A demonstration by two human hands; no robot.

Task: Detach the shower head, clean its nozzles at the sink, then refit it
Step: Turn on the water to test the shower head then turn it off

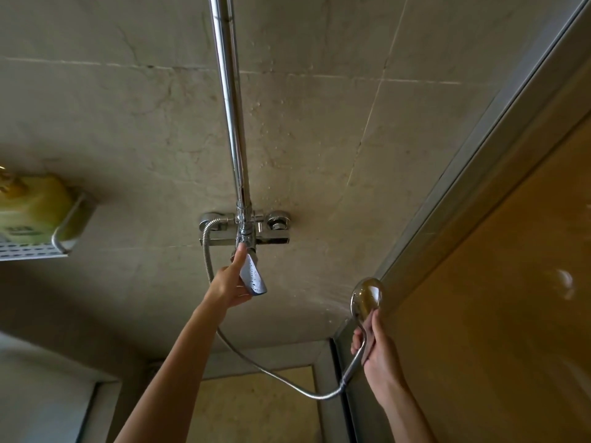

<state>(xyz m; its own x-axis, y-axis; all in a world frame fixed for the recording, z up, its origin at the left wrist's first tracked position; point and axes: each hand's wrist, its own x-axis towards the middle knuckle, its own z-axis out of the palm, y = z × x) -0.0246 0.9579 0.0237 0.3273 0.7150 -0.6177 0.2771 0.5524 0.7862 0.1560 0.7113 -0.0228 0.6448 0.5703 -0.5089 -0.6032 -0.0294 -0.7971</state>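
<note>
1. The shower head [367,297] is off its bracket and in the right hand [379,350], low at the right beside the glass door frame [447,199]; its chromed back faces the camera, and fine spray appears to leave its face toward the tiled wall [128,116].
2. The right hand's fingers [372,327] are curled close round the handle just below the head, holding it; the metal hose [287,377] loops from the handle's foot down and back up to the mixer valve [246,230].
3. The left hand [232,282] is on the mixer lever [252,276]; the thumb lies along its upper side and the fingers tuck beneath, narrow, gripping the lever.
4. Handling, as a judgement: the head looks light and rigid; polished chrome beaded with water will be slippery, so the handle is the place to hold, not the round head; the hose is flexible but springy and will tug at the grip.
5. To detach it, one hand should steady the handle while the other turns the nut at the hose end; water should be off first.
6. A wire shelf [38,247] holding a yellow bottle [35,209] hangs at the left, well apart.
</note>
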